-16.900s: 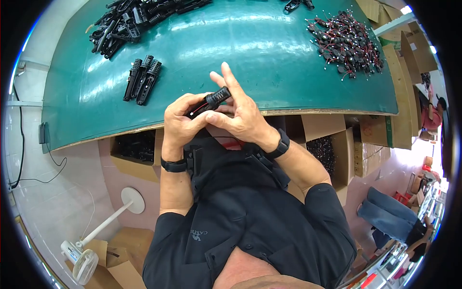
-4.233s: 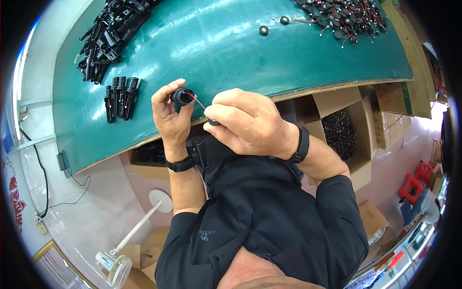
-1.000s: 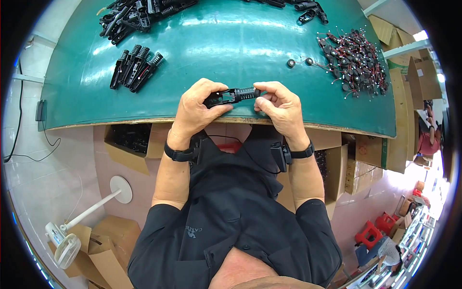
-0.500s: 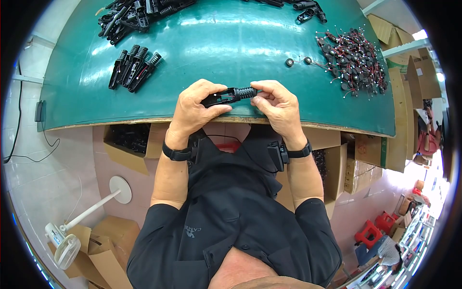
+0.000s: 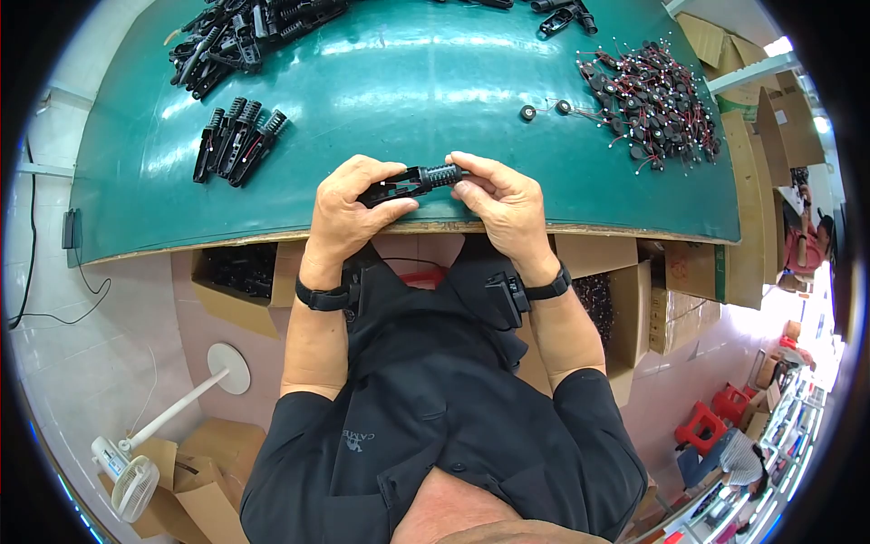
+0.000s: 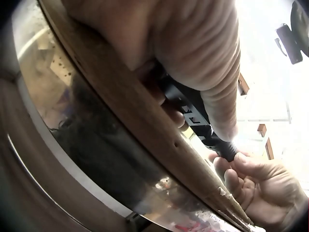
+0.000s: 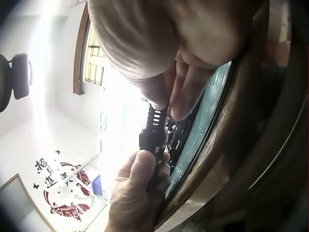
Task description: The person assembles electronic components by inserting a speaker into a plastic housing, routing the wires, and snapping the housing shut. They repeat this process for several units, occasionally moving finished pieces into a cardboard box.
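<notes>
A black plastic housing (image 5: 420, 180) with a ribbed end is held level above the table's front edge. The left hand (image 5: 349, 210) grips its open-slotted body between thumb and fingers. At the ribbed end, the right hand (image 5: 504, 201) pinches the tip with thumb and fingers. In the left wrist view the housing (image 6: 190, 108) passes under the left thumb toward the right hand (image 6: 265, 188). The right wrist view shows its ribs (image 7: 155, 118) between the two hands. What lies inside the ribbed end is hidden.
On the green table (image 5: 408, 109), several similar housings (image 5: 237, 143) lie side by side at left, below a larger heap (image 5: 236, 45). Round black parts with red wires (image 5: 648, 104) are piled at right, two apart. Cardboard boxes (image 5: 634, 317) stand beneath the table.
Both hands and the housing appear slightly further left in the head view, along with the table's contents, as the view has shifted. The grips look much the same.
</notes>
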Demonstrator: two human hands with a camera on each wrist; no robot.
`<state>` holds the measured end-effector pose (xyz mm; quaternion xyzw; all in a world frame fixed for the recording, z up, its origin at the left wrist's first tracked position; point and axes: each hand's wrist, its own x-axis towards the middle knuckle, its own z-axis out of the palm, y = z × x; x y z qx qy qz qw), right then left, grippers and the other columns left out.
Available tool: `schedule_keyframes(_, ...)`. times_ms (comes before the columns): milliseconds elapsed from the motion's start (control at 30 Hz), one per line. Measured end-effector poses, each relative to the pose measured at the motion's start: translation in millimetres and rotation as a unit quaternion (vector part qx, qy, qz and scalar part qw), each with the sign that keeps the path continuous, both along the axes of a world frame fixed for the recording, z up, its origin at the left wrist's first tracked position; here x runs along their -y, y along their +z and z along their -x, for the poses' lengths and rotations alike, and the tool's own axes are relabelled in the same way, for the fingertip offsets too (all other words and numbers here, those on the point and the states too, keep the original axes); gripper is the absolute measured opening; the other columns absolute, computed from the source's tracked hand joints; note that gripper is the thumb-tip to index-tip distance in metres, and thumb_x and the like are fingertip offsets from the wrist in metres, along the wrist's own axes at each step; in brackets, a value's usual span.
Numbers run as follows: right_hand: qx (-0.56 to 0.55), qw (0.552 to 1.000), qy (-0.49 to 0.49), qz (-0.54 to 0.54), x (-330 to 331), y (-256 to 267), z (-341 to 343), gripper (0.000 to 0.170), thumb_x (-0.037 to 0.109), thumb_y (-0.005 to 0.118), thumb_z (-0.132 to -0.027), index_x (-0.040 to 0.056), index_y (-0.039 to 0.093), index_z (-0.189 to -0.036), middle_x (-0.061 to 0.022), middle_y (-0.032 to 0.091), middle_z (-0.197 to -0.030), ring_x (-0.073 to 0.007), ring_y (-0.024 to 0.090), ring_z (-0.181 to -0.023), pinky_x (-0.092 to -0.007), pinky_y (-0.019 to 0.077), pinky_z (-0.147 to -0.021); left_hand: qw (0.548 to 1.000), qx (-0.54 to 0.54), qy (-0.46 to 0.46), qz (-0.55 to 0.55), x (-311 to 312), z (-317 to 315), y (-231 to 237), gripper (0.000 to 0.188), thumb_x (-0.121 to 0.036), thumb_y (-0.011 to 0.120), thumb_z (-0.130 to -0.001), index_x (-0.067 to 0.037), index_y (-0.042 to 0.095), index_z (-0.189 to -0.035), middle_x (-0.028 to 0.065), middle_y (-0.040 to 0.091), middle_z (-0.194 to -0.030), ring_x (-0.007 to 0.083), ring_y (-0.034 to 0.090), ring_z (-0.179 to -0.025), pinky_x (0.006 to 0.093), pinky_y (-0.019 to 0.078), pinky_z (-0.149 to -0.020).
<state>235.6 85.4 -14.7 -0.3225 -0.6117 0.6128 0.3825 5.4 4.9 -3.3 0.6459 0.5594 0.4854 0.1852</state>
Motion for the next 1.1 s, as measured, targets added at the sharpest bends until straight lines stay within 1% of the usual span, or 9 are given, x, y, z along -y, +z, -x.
schedule_keyframes(100, 0.004, 1.0, 0.001, 0.019, -0.9, 0.9, 0.2, 0.035, -0.008, 0.067, -0.099, -0.0009, 0.071, -0.133, -0.0101, 0.074, -0.126, -0.0114, 0.071, -0.102, -0.0252, 0.0608, -0.089, 1.0, 0.001, -0.001, -0.002, 0.5, 0.9, -1.1, 0.046, -0.011, 0.095, -0.071, -0.002, 0.077, -0.113, 0.0107, 0.074, -0.097, 0.0232, 0.07, -0.088, 0.0329, 0.0552, -0.079)
schedule_keyframes(200, -0.021, 0.998, 0.019, 0.057, -2.9, 1.5, 0.5, 0.034, -0.007, 0.068, -0.099, -0.0016, 0.071, -0.132, -0.0112, 0.074, -0.126, -0.0122, 0.071, -0.104, -0.0264, 0.062, -0.091, 1.0, 0.0, -0.004, -0.003, 0.7, 2.1, -1.6, 0.046, -0.01, 0.095, -0.071, -0.003, 0.077, -0.113, 0.0105, 0.074, -0.097, 0.0232, 0.07, -0.088, 0.0328, 0.0552, -0.079)
schedule_keyframes(367, -0.028, 0.996, 0.03, 0.073, -3.2, 5.8, -0.3, 0.034, -0.007, 0.068, -0.099, -0.0023, 0.07, -0.132, -0.0121, 0.074, -0.126, -0.0137, 0.071, -0.105, -0.0279, 0.0626, -0.092, 1.0, -0.001, -0.009, -0.009, 0.7, 2.9, -1.9, 0.046, -0.01, 0.095, -0.07, -0.003, 0.078, -0.113, 0.0103, 0.074, -0.096, 0.0229, 0.07, -0.087, 0.0327, 0.0552, -0.078)
schedule_keyframes(467, -0.057, 0.993, 0.037, 0.094, -3.0, 6.0, -0.8, 0.034, -0.006, 0.068, -0.099, -0.0026, 0.07, -0.132, -0.0124, 0.073, -0.126, -0.015, 0.072, -0.106, -0.029, 0.0629, -0.093, 1.0, 0.001, -0.012, -0.013, 1.1, 3.0, -2.1, 0.046, -0.01, 0.095, -0.07, -0.003, 0.078, -0.112, 0.0103, 0.074, -0.096, 0.0229, 0.07, -0.087, 0.0327, 0.0553, -0.078)
schedule_keyframes(600, -0.065, 0.992, 0.046, 0.098, -4.7, 3.8, -2.4, 0.033, -0.006, 0.068, -0.099, -0.0028, 0.07, -0.132, -0.0127, 0.073, -0.127, -0.0155, 0.072, -0.106, -0.029, 0.0629, -0.093, 1.0, -0.007, -0.013, -0.019, 1.1, 2.5, -1.8, 0.046, -0.01, 0.095, -0.07, -0.003, 0.078, -0.112, 0.0104, 0.074, -0.096, 0.0227, 0.07, -0.087, 0.0325, 0.0552, -0.077)
schedule_keyframes(767, -0.059, 0.992, 0.046, 0.098, -3.9, 5.2, -3.1, 0.033, -0.006, 0.066, -0.1, -0.0028, 0.069, -0.133, -0.0128, 0.073, -0.126, -0.0154, 0.072, -0.105, -0.0291, 0.0628, -0.093, 1.0, -0.007, -0.01, -0.007, 1.8, 1.7, -2.0, 0.047, -0.01, 0.095, -0.07, -0.003, 0.078, -0.113, 0.0105, 0.074, -0.096, 0.0224, 0.07, -0.086, 0.0322, 0.0551, -0.076)
schedule_keyframes(900, -0.05, 0.995, 0.043, 0.072, -3.5, 3.8, -1.7, 0.032, -0.005, 0.064, -0.102, -0.0026, 0.069, -0.133, -0.012, 0.073, -0.124, -0.0153, 0.072, -0.104, -0.029, 0.0628, -0.093, 1.0, -0.009, -0.01, -0.011, 1.4, 1.9, -2.6, 0.047, -0.01, 0.095, -0.07, -0.003, 0.078, -0.113, 0.0104, 0.074, -0.095, 0.0221, 0.07, -0.086, 0.0319, 0.055, -0.076)
schedule_keyframes(1000, -0.006, 0.999, 0.028, 0.031, -1.5, 3.7, -0.9, 0.031, -0.006, 0.062, -0.103, -0.0026, 0.069, -0.133, -0.0107, 0.074, -0.121, -0.0151, 0.073, -0.103, -0.0285, 0.0628, -0.092, 1.0, -0.017, -0.008, -0.014, 1.1, 1.7, -3.0, 0.047, -0.009, 0.095, -0.07, -0.003, 0.078, -0.113, 0.0102, 0.074, -0.095, 0.022, 0.069, -0.085, 0.0319, 0.0549, -0.076)
schedule_keyframes(1100, 0.007, 1.0, 0.025, 0.009, -0.7, 4.0, -0.9, 0.031, -0.006, 0.06, -0.103, -0.0025, 0.069, -0.133, -0.0104, 0.074, -0.12, -0.015, 0.073, -0.102, -0.0282, 0.0628, -0.092, 1.0, -0.013, -0.009, -0.015, 1.2, 1.4, -2.9, 0.047, -0.01, 0.096, -0.07, -0.003, 0.078, -0.113, 0.0101, 0.074, -0.095, 0.0218, 0.069, -0.084, 0.0317, 0.0547, -0.075)
